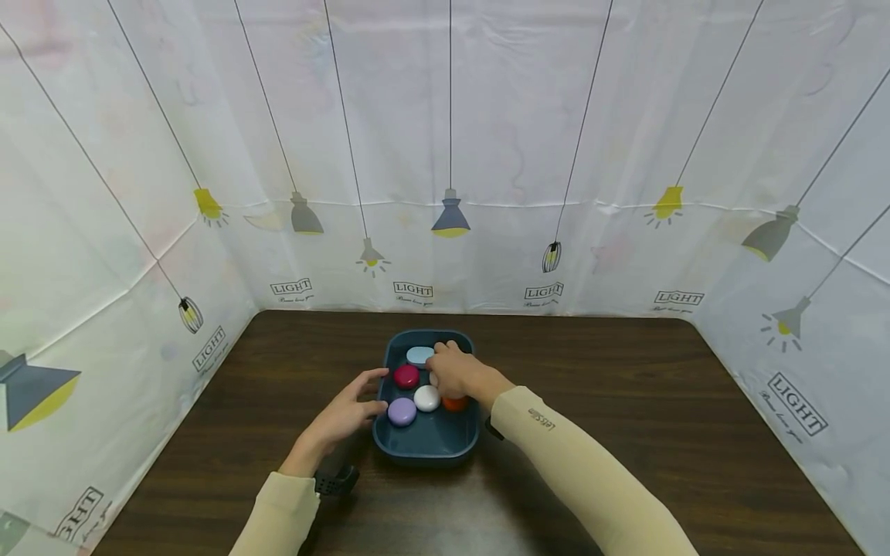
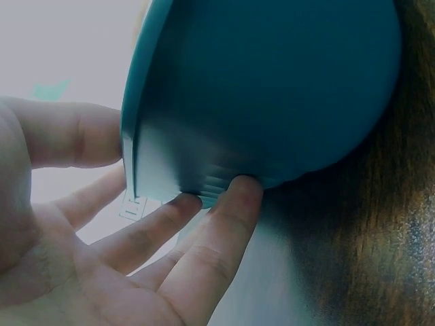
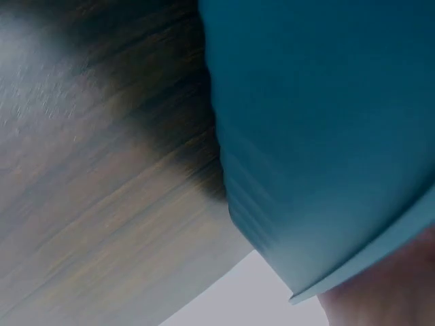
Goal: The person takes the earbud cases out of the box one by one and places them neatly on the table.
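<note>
A dark blue tray [image 1: 427, 444] holds several smooth, rounded pieces. I see a light blue oval piece [image 1: 419, 356], a red one [image 1: 406, 377], a white one [image 1: 427, 398], a lavender one [image 1: 402, 411] and an orange one [image 1: 455, 404], partly covered. My left hand [image 1: 351, 408] is at the tray's left side; in the left wrist view its extended fingertips touch the outer wall and the thumb meets the rim. My right hand [image 1: 460, 372] reaches over the right rim into the tray, fingers bent down beside the light blue piece. What lies under those fingers is hidden.
The tray stands on a dark wooden table [image 1: 591, 386]. A white sheet [image 1: 501, 139] printed with hanging lamps surrounds the table at the back and sides. A black band [image 1: 337, 480] is on the left wrist.
</note>
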A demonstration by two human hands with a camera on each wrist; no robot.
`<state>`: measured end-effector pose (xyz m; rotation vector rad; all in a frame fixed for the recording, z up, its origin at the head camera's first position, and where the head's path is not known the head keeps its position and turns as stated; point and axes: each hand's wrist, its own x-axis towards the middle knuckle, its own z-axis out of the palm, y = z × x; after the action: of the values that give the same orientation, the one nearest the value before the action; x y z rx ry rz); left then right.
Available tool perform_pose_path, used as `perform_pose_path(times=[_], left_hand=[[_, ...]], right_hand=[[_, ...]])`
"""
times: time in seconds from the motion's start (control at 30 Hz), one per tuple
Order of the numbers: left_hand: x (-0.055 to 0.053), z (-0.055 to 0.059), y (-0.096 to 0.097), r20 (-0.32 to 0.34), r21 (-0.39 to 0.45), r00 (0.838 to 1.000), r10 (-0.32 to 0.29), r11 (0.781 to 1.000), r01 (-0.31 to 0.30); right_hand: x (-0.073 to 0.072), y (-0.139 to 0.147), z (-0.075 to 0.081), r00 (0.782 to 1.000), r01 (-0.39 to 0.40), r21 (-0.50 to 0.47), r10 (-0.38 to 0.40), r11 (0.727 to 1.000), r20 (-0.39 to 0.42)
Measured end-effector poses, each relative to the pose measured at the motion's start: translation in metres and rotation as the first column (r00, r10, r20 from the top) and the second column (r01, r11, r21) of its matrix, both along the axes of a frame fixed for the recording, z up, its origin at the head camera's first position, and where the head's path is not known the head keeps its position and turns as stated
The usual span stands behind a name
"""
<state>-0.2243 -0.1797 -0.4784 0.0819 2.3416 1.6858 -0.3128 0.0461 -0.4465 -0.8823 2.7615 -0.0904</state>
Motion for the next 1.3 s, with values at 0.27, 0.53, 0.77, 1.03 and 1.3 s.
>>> perform_pose_path(times=[0.27,0.53,0.77,1.03,1.3], left_hand=[[0.000,0.000,0.000,-0.002,0.003,1.000,0.004,1.000,-0.004],[0.002,0.002,0.000,-0.007,-0.010,1.000,-0.016,1.000,0.016],[0.002,0.001,0.001,-0.003,-0.002,1.000,0.006,1.000,-0.006],[0.000,-0.001,0.001,-0.009,-0.006,1.000,0.005,1.000,-0.005],[0.000,0.000,0.002,-0.015,0.000,1.000,0.000,1.000,0.000]], right_hand=[[-0.002,0.002,-0.003,1.000,0.002,-0.019,-0.002,1.000,0.021],[-0.004,0.008,-0.001,1.000,0.001,-0.076,-0.002,0.997,-0.005],[-0.003,0.016,0.003,0.998,-0.015,-0.146,0.006,0.989,-0.062],[0.008,0.028,0.010,0.994,-0.015,-0.237,-0.012,0.971,-0.111],[0.019,0.041,0.018,0.987,-0.031,-0.275,-0.014,0.961,-0.158]])
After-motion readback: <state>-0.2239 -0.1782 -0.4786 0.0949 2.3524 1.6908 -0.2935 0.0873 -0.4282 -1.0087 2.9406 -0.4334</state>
